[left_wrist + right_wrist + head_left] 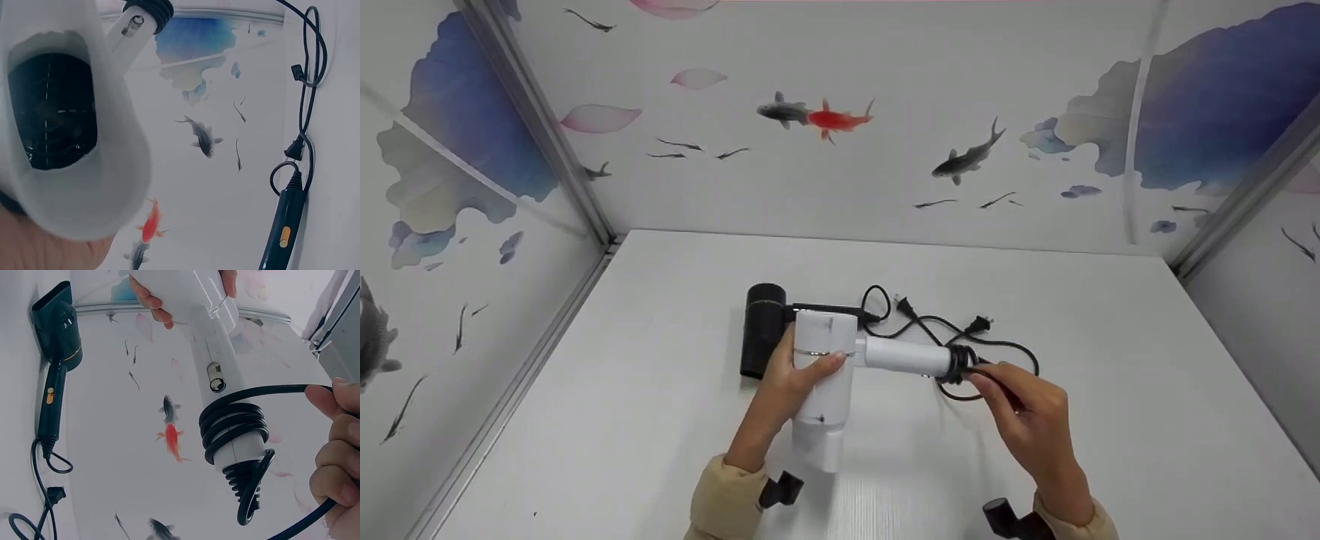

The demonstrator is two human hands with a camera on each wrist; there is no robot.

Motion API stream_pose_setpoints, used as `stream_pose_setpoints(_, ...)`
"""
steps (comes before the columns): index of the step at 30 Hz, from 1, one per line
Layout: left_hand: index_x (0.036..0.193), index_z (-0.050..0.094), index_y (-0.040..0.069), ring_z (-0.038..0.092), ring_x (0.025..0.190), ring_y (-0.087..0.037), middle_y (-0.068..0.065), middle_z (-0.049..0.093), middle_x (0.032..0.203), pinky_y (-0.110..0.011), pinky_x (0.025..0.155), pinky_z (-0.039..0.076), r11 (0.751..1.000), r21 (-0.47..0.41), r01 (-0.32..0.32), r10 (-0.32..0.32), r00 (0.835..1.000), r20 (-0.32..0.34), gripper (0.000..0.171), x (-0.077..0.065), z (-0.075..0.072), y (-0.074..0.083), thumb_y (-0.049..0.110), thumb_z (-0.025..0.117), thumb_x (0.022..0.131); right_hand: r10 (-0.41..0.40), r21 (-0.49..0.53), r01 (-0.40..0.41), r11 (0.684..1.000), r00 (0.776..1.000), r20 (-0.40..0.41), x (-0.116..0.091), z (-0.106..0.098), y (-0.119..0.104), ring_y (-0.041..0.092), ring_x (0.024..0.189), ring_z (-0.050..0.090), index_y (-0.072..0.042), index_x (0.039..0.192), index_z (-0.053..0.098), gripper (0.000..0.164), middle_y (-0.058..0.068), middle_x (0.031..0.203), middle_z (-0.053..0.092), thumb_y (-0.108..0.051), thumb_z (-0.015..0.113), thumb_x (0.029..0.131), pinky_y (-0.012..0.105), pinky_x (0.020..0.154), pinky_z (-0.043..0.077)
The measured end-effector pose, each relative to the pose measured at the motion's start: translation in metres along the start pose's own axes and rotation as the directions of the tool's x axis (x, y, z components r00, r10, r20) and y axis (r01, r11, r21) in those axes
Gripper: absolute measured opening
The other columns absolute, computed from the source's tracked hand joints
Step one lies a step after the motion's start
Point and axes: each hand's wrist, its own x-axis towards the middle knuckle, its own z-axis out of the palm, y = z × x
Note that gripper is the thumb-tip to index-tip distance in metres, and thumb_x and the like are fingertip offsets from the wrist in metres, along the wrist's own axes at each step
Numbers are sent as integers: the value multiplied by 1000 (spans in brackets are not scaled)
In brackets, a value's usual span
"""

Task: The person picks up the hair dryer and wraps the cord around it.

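A: what's near the white hair dryer (826,394)?

B: Black dryer (763,330) and loopy leads (997,343) behind it on the desk (607,420). White one's held above, left hand (793,381) round its smooth barrel, right hand (1035,414) pinching the rubbery cord (236,433) coiled round its handle (906,356).

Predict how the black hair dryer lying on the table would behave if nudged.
The black hair dryer would probably rock more than roll: its barrel is rounded, but the handle juts out sideways. It looks hard-cased, so it should move as one piece. Its thin, looped cord seems floppy and would likely trail behind.
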Motion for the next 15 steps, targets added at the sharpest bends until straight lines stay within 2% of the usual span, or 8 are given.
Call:
stream_pose_setpoints(3,134,36,8,58,86,-18,-16,56,110,-33,74,51,999,34,10,-12,998,61,64,0,1,1,31,66,82,-8,-48,7,999,1000,-17,0,-1,1,0,50,38,0,81,67,20,3,64,56,-17,62,89,12,44,31)
stream_pose_setpoints(6,134,37,9,58,86,-18,-15,57,108,-33,73,51,999,52,4,-9,996,93,64,0,2,0,32,67,82,-10,-90,7,996,1000,-26,0,-1,3,1,49,39,0,81,67,17,1,62,54,-14,62,88,11,45,32)
stream_pose_setpoints(10,132,39,11,58,85,-19,-14,58,105,-33,71,51,998,64,-13,6,994,110,62,-1,2,-1,33,68,81,31,-138,-37,990,999,-42,0,-1,5,0,49,39,-2,79,68,3,0,61,55,-1,70,78,12,45,33)
stream_pose_setpoints(13,129,40,12,58,84,-18,-12,58,103,-34,70,51,998,57,-31,24,992,122,60,-1,2,0,32,69,80,63,-172,-72,983,996,-58,-1,-2,5,0,51,39,-3,76,68,13,0,60,56,6,73,69,13,45,33)
stream_pose_setpoints(15,127,41,11,58,83,-18,-12,58,101,-34,70,51,998,47,-44,38,991,130,58,-1,2,0,30,68,80,73,-180,-85,980,995,-70,0,-3,6,-1,51,39,-4,75,68,16,0,59,55,8,73,67,14,45,33)
